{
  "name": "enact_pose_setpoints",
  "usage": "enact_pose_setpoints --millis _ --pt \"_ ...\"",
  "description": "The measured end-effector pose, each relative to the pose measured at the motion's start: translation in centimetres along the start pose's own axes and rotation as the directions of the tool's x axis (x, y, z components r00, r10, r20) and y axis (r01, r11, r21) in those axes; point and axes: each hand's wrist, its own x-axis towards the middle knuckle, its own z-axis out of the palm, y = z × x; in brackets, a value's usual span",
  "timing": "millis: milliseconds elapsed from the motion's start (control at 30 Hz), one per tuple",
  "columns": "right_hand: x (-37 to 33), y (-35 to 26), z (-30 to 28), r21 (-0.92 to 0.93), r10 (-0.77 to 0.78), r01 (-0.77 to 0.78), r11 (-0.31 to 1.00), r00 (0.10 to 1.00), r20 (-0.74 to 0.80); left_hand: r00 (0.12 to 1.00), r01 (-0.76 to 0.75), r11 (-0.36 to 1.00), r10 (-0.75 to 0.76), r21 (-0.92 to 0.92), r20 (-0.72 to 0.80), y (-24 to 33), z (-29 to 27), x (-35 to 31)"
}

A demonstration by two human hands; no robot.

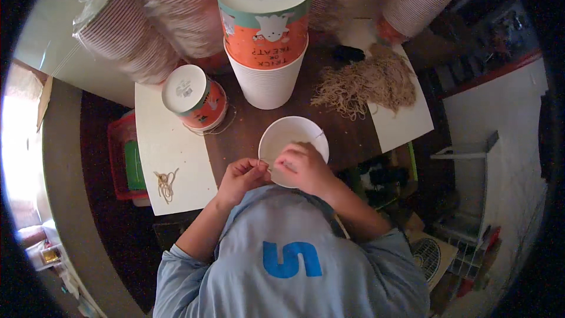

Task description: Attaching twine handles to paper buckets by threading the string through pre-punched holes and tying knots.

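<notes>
A white paper bucket (292, 125) stands in front of me with its open top facing up. At its left rim my left hand (240, 178) is closed in a pinch, and a thin pale cord (268, 168) shows at the fingertips. Over the opening, my right hand (307, 168) has its fingers curled together close to the left fingertips. Whatever lies between the right fingers is too small to make out. Beyond the bucket rises a tall stack of nested paper buckets (265, 85), topped by an upside-down orange and green printed bucket (266, 32).
Left of the stack sit smaller upturned printed buckets (206, 106) with a cord loop. Loose cord pieces (166, 185) lie on the white board at left. A tangled pile of tan cords (371, 82) covers the right side. Plastic-wrapped bucket stacks (126, 32) line the back.
</notes>
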Motion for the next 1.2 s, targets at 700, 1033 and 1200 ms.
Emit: enact_pose_setpoints --millis 700,1033,1200 --pt "-3.4 -3.4 3.2 0.39 0.399 -0.418 0.821 0.907 0.131 0.838 -0.281 0.504 0.544 0.817 -0.046 -1.8 0.5 -2.8" --pt "-3.1 -2.0 3.0 -0.101 0.254 -0.267 0.958 0.96 -0.121 0.937 -0.288 0.953 0.301 0.092 -0.179 -2.8 1.1 1.2" --pt "-3.5 -1.2 3.3 -0.141 0.28 -0.285 0.948 0.959 -0.054 0.951 -0.233 0.967 0.248 0.102 -0.185 -3.2 1.2 1.3"
